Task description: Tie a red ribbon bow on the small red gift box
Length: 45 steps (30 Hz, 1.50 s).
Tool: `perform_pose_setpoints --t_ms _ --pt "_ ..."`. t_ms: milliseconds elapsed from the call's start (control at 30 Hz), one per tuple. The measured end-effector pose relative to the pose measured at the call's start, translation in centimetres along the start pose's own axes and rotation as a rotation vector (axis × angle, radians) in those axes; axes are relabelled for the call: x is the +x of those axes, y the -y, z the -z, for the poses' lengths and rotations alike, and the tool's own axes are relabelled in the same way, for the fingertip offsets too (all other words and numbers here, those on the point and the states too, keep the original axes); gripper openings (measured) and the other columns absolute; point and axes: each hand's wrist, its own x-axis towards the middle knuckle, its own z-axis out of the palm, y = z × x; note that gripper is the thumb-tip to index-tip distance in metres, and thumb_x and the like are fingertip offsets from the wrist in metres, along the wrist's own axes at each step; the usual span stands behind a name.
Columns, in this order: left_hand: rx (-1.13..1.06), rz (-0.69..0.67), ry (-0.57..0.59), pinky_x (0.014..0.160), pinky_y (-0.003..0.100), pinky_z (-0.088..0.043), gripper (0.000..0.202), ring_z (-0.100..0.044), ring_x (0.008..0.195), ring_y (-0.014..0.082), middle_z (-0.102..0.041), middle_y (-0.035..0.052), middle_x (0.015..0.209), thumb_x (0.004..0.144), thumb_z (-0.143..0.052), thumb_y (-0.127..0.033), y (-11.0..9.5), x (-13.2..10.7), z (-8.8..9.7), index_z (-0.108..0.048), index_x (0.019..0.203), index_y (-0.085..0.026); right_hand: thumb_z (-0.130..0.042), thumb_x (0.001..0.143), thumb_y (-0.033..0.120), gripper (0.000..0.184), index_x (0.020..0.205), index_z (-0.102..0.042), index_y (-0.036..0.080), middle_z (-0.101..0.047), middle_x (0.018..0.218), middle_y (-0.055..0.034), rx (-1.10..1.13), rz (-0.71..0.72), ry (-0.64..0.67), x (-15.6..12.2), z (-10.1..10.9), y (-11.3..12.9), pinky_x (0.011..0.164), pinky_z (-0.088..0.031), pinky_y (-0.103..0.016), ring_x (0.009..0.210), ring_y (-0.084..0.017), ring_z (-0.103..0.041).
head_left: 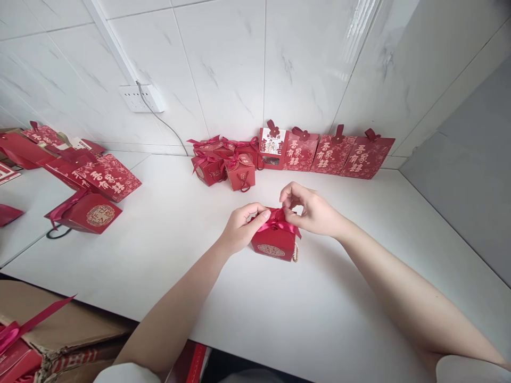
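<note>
- box on the bench, between left hand and right hand
- left grasps its top, right pinches its ribbon
- emblem unreadable
- bags by the wall read "吾家有囍"

The small red box in the middle seems to be made of smooth card with little shine. Its ribbon looks like satin cloth, glossy at the folds, and the cord at its side looks twisted and rather rough. The desk is smooth, almost matt. The wall tiles are glossy, the socket looks plastic, and the brown carton is of rough cardboard.
</note>
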Motion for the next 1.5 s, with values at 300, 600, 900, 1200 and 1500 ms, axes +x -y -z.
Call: perform_pose_setpoints --t_ms 300,600,900,1200,1500 --pt "0.031 -0.063 0.033 0.079 0.026 -0.048 0.028 -0.061 0.085 0.0149 -0.066 0.0039 0.092 0.089 -0.060 -0.044 -0.2 0.1 0.3 -0.069 0.092 -0.018 -0.051 0.080 0.007 0.019 0.091 -0.060 0.019 -0.058 0.092 -0.0035 -0.116 0.093 -0.010 0.3 -0.1 -0.5 0.066 -0.046 -0.027 0.076 -0.014 -0.056" --pt "0.353 -0.211 0.044 0.095 0.034 -0.050 0.018 -0.059 0.109 0.0198 -0.063 0.0047 0.110 0.086 -0.065 -0.028 0.5 0.0 0.0 -0.070 0.103 -0.025 -0.051 0.088 0.019 0.008 0.091 -0.059 0.021 -0.064 0.088 -0.0023 0.152 -0.203 0.198 0.3 1.8 -0.2 0.051 -0.041 -0.023 0.070 -0.014 -0.060" --pt "0.460 -0.359 -0.003 0.090 0.032 -0.050 0.014 -0.062 0.097 0.0161 -0.066 0.0036 0.100 0.089 -0.062 -0.024 1.2 0.0 0.0 -0.074 0.092 -0.025 -0.056 0.090 0.037 0.016 0.096 -0.058 0.022 -0.068 0.092 -0.0047 -0.002 -0.472 0.217 0.1 4.0 0.2 0.051 -0.044 -0.025 0.072 -0.017 -0.064" --pt "0.603 -0.498 -0.037 0.091 0.035 -0.049 0.015 -0.060 0.089 0.0149 -0.066 0.0027 0.093 0.090 -0.060 -0.022 1.2 0.0 -0.3 -0.075 0.093 -0.025 -0.066 0.086 0.041 0.026 0.098 -0.057 0.019 -0.066 0.081 -0.0033 0.290 -0.434 0.295 0.3 2.5 0.3 0.052 -0.039 -0.023 0.070 -0.014 -0.059" --pt "0.649 -0.543 -0.123 0.083 0.035 -0.052 0.018 -0.060 0.085 0.0153 -0.069 0.0029 0.091 0.089 -0.061 -0.021 1.7 0.1 -0.4 -0.075 0.101 -0.025 -0.065 0.076 0.022 0.016 0.087 -0.054 0.021 -0.059 0.071 0.0037 0.025 -0.423 0.065 0.2 1.4 0.6 0.048 -0.036 -0.024 0.055 -0.011 -0.049"
